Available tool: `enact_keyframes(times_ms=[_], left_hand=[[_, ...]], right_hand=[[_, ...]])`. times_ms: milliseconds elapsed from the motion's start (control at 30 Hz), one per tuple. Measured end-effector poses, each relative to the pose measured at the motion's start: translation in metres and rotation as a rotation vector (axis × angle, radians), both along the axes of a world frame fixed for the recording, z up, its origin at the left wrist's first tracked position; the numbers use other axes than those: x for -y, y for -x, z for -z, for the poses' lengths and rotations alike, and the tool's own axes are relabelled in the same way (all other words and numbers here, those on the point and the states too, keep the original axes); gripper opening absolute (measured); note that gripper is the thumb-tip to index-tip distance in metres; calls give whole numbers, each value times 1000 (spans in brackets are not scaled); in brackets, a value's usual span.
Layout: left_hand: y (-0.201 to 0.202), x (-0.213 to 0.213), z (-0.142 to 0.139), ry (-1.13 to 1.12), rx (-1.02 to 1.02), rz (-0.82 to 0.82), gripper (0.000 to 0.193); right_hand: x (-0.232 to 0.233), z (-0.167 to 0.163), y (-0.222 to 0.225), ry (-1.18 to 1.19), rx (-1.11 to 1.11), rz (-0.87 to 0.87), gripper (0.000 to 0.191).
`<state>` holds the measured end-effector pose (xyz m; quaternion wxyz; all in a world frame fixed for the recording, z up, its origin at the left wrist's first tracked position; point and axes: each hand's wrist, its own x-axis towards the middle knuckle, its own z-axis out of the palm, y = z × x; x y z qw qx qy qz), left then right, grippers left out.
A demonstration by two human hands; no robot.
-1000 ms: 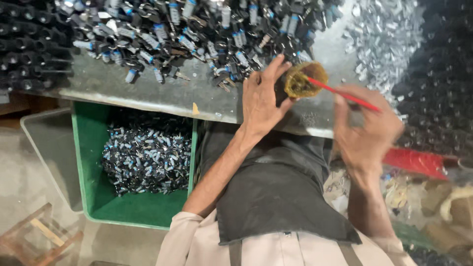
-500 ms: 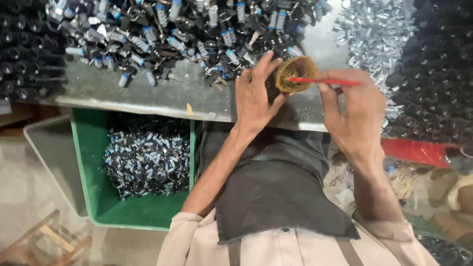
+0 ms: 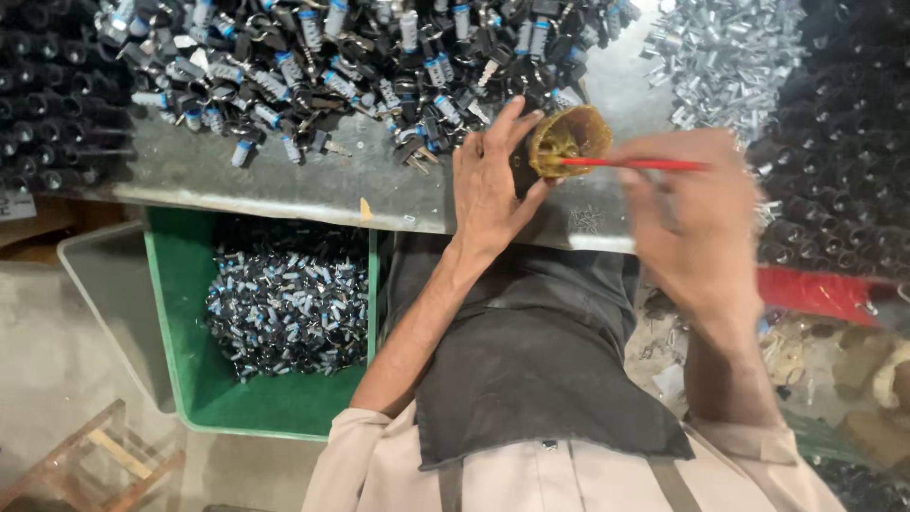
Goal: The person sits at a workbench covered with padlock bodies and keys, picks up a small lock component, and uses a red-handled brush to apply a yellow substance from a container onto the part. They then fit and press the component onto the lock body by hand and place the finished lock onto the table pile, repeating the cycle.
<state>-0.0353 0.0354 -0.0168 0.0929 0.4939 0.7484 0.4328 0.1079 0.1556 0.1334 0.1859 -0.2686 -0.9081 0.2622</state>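
My left hand (image 3: 491, 180) grips a small round cup (image 3: 569, 138) of yellow-brown paste and tilts it over the grey metal table (image 3: 313, 185). My right hand (image 3: 697, 218), blurred, holds a thin red stick (image 3: 633, 164) whose tip dips into the paste. A heap of small black and silver cylinder parts with blue bands (image 3: 313, 66) lies on the table just beyond my left hand.
A green bin (image 3: 180, 313) under the table's left edge holds more of the same parts (image 3: 289, 308). Shiny metal clips (image 3: 730, 57) are piled at the upper right. Black cylinders in rows stand at the far left (image 3: 47, 95) and far right (image 3: 839, 142). A wooden stool (image 3: 90, 465) sits lower left.
My right hand has swung the red stick from a slant to nearly level, with its tip in the cup. The view has shifted slightly downwards; my left hand keeps the cup.
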Motion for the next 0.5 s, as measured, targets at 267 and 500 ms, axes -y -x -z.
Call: enact_keyframes(times_ms=[267, 500], left_hand=[[-2, -2, 0, 13, 8, -34, 99], [-1, 0, -3, 15, 36, -12, 99]], right_hand=[[-9, 7, -4, 258, -104, 114, 7], [-8, 10, -4, 287, -187, 103, 16]])
